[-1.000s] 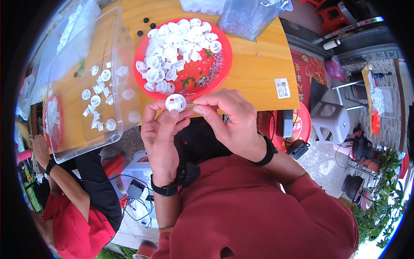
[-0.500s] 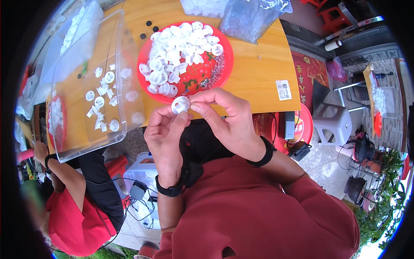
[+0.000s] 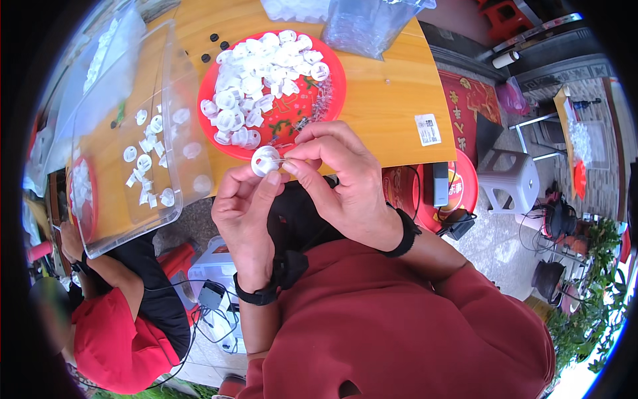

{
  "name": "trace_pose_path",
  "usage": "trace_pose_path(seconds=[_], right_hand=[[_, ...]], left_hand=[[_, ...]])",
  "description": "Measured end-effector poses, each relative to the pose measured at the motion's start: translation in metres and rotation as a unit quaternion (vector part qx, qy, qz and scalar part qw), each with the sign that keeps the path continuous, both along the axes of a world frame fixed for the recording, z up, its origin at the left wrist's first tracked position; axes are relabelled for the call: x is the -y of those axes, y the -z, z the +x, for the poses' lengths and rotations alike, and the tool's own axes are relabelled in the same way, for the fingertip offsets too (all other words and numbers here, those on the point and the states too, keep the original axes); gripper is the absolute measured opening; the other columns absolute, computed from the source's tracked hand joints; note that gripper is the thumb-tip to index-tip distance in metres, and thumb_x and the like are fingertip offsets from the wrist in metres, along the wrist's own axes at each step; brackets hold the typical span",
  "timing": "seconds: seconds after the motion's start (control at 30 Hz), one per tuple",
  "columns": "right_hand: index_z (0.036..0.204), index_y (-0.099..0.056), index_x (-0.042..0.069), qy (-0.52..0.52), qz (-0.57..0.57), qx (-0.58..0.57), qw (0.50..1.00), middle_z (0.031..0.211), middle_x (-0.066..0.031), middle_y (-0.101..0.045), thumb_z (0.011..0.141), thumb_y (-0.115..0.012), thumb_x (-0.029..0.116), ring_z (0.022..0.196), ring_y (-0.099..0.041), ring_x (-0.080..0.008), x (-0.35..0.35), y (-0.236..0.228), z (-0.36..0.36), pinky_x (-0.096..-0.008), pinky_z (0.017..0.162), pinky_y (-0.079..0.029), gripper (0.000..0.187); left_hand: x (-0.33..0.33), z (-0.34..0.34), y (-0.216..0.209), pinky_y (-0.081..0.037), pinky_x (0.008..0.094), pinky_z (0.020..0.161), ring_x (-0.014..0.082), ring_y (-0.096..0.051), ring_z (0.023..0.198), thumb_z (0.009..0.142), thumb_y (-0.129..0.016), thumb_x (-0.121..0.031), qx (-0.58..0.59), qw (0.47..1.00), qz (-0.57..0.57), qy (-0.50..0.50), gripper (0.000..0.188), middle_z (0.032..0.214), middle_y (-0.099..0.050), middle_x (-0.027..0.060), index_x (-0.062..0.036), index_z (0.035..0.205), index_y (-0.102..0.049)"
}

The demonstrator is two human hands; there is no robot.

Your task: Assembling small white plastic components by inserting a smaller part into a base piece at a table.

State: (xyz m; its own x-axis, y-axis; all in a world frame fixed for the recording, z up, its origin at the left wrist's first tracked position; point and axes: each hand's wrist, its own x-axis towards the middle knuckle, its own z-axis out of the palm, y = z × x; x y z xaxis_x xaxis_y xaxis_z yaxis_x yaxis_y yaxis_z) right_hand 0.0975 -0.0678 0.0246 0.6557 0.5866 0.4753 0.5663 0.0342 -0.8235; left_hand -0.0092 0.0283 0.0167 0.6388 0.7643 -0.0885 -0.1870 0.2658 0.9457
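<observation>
Over the front edge of the table, my left hand (image 3: 244,216) pinches a round white plastic cap (image 3: 262,159) with an opening in its face. My right hand (image 3: 349,189), thumb and forefinger together, grips a thin wire-like pin (image 3: 280,160) at the cap's right side. Whether the pin is inside the cap or only touches it, I cannot tell. Just beyond my hands stands a round red tray (image 3: 340,83). White plastic pieces (image 3: 252,70) are heaped in it, and small clear pieces with thin wires (image 3: 322,103) lie along its right side.
A clear plastic box (image 3: 174,214) with several white pieces (image 3: 144,163) stands left of the tray. Behind are several black caps (image 3: 214,38) and a clear bag (image 3: 372,30). A label (image 3: 427,129) lies right. A co-worker in red (image 3: 123,342) sits left; a grey stool (image 3: 510,179) stands right.
The whole view has shifted, so the table and tray appear farther left. Both hands still hold the cap and pin together; the cap has tilted slightly.
</observation>
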Motion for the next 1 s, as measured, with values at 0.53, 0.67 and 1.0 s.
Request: trace_pose_path(seconds=[0.53, 0.67, 1.0], right_hand=[[0.089, -0.063, 0.007, 0.013, -0.021, 0.011, 1.0, 0.097, -0.007, -0.062, 0.082, -0.07, 0.011, 0.08, -0.062, -0.0231, 0.0022, -0.0016, 0.0, -0.0355, 0.071, -0.041, 0.01], [0.089, -0.063, 0.007, 0.027, -0.029, 0.043, 0.998, 0.097, -0.0068, -0.062, 0.082, -0.071, 0.011, 0.081, -0.062, -0.0231, 0.0026, -0.0013, -0.0002, -0.0359, 0.072, -0.04, 0.011], [0.088, -0.068, 0.009, 0.068, -0.032, 0.159, 0.984, 0.094, -0.0027, -0.066, 0.076, -0.076, 0.007, 0.082, -0.064, -0.0158, 0.0017, -0.0054, 0.0008, -0.0303, 0.073, -0.038, 0.015]], left_hand=[[0.0018, -0.0006, 0.0001, -0.054, 0.0248, 0.075, 0.0138, -0.068, 0.083, 0.089, -0.067, -0.003, -0.001, 1.0, 0.021, 0.008, 0.013, 0.095, -0.07, 0.0089, -0.0013, 0.1, -0.062], [0.0031, -0.0002, 0.0035, -0.052, 0.0233, 0.076, 0.0103, -0.065, 0.084, 0.087, -0.068, 0.0, 0.0, 0.997, 0.078, -0.008, 0.014, 0.095, -0.069, 0.0075, -0.0003, 0.1, -0.062], [0.0091, 0.0013, 0.0031, -0.054, 0.024, 0.076, 0.0088, -0.064, 0.084, 0.083, -0.072, 0.001, -0.07, 0.977, 0.195, -0.053, 0.018, 0.092, -0.066, 0.004, -0.0008, 0.099, -0.064]])
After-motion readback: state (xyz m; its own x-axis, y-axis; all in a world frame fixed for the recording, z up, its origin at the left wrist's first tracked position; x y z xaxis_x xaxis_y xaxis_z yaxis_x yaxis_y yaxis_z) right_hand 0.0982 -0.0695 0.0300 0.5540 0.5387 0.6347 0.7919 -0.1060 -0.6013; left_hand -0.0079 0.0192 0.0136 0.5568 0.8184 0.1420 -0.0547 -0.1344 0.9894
